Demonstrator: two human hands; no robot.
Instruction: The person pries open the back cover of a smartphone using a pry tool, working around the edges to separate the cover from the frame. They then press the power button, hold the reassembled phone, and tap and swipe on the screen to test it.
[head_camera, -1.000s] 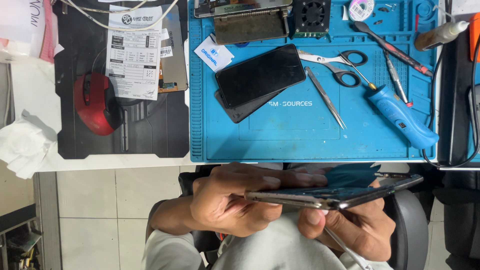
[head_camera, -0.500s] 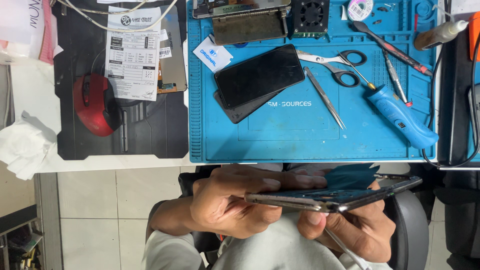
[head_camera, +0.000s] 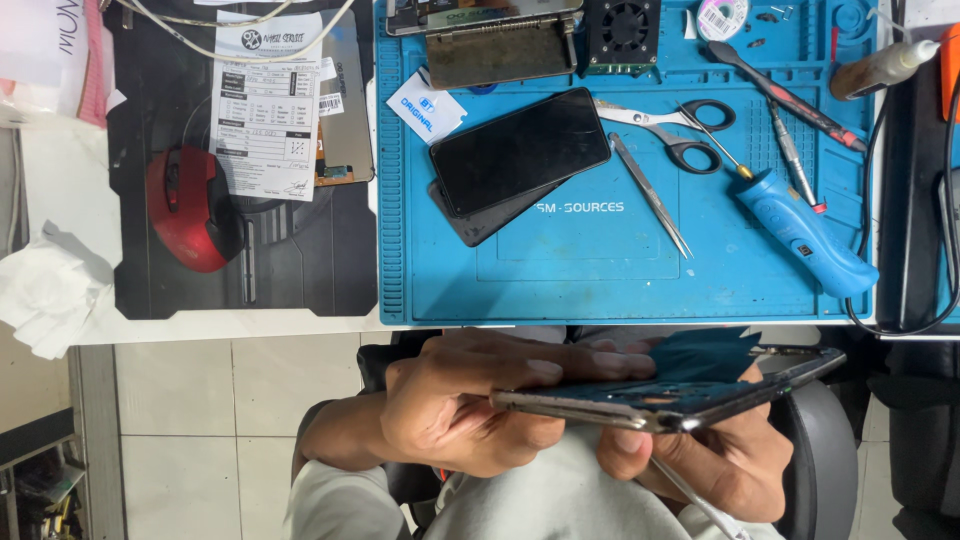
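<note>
Phone frame (head_camera: 690, 395), a thin dark slab with a silvery edge and a bluish inner face, is held nearly edge-on over the person's lap, below the tabletop (head_camera: 240, 328). Left hand (head_camera: 470, 410) clamps its near end; right hand (head_camera: 720, 460) grips it from beneath, a thin metal tool (head_camera: 690, 500) poking past the fingers.
</note>
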